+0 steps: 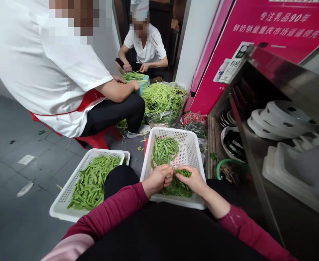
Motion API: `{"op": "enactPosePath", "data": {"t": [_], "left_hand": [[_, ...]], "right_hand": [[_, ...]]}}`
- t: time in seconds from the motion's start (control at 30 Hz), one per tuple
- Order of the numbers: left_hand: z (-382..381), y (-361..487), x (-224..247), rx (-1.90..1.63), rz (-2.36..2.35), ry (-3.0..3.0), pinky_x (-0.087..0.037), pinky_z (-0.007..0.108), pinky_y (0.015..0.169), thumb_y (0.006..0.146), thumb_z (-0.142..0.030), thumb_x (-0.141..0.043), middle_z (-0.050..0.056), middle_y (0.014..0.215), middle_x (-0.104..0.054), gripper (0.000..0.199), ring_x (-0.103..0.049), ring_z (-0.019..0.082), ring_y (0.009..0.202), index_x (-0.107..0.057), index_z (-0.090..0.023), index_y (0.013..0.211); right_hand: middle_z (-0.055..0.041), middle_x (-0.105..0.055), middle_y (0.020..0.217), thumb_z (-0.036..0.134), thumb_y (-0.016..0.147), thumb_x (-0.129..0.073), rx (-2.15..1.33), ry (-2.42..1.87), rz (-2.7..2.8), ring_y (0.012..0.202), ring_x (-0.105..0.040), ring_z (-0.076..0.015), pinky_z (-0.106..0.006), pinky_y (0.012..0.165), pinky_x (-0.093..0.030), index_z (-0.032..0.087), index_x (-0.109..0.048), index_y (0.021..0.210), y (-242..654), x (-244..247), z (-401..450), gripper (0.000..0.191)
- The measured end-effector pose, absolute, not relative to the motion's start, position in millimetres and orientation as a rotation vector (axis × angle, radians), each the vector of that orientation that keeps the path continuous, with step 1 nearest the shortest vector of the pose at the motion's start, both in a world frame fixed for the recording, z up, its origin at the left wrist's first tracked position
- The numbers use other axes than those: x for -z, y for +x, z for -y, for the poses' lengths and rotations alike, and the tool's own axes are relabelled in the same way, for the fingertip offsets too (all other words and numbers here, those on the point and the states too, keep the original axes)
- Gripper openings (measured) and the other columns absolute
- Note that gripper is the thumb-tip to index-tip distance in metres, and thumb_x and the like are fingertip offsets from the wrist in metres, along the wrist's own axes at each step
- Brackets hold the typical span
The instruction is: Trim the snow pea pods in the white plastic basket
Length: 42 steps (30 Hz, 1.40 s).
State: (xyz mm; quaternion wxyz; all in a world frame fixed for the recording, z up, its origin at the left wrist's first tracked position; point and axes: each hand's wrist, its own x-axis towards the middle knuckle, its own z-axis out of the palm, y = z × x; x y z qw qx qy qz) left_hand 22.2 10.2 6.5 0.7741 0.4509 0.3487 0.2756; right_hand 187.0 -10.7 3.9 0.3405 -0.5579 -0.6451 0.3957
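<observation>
Over the near half of a white perforated basket (199, 154), my two hands meet close together. My left hand (158, 178) is closed with its fingers pressed together; what it pinches, if anything, is hidden. Green pea pods (184, 172) stick out of my right hand (194, 181), which is closed around them. A pile of pea pods (165, 146) lies in the far left part of this basket, and small green trimmings (177, 191) lie under my hands. To the left, a second white basket (56, 206) holds many whole pods (91, 181).
Two people in white (58, 65) (145, 47) sit ahead, handling green stems. A big bag of leafy greens (165, 99) stands between them and me. On my right are a metal shelf with stacked white dishes (279, 119), a green-rimmed bin (219, 167) and a pink fridge (257, 32).
</observation>
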Motion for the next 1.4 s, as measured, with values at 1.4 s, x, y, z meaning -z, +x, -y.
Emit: {"op": "enactPosePath", "data": {"t": [1.4], "left_hand": [[-2, 30, -22, -0.592, -1.093, 1.083, -0.042, 0.018, 0.038, 0.073, -0.014, -0.054, -0.002, 0.05, -0.053, 0.006, -0.05, 0.007, 0.038, -0.05, -0.011, 0.07]], "right_hand": [[0.0003, -0.064, 0.067, 0.029, 0.064, -0.058, -0.944, -1.66, 1.928, 0.06, -0.056, -0.0143, -0.024, 0.059, -0.042, 0.017, -0.066, 0.082, 190, -13, 14, 0.023]]}}
